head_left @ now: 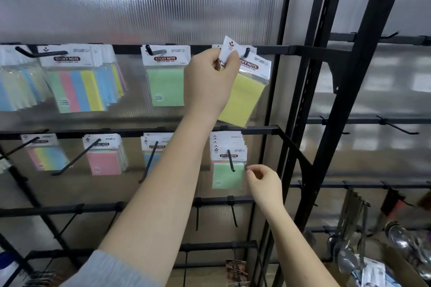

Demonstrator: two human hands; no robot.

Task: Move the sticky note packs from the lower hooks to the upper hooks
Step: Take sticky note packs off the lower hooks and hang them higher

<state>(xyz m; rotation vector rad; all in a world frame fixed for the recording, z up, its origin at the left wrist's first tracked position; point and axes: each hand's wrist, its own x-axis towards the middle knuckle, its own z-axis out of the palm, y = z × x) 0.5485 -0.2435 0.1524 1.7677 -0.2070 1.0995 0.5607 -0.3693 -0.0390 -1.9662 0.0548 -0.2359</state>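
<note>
left hand (211, 79) pinches yellow pack (242, 98) at upper hook (246, 51); right hand (264, 184) beside green pack (227, 176)

bright, even | glare on ribbed panel (140, 2) | edges blurred, bowed

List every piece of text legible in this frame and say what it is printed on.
"STICKY NOTE": header card of the multicolour striped pack, upper row.
"STICKY NOTE": green pack, upper row.
"...CKY NOTE", partly covered: yellow pack that the left hand holds at the upper hook.
"STICKY NOTE": green pack on the lower hook, near the right hand.
Other lower-row headers and all small print: too blurred to read.
</note>
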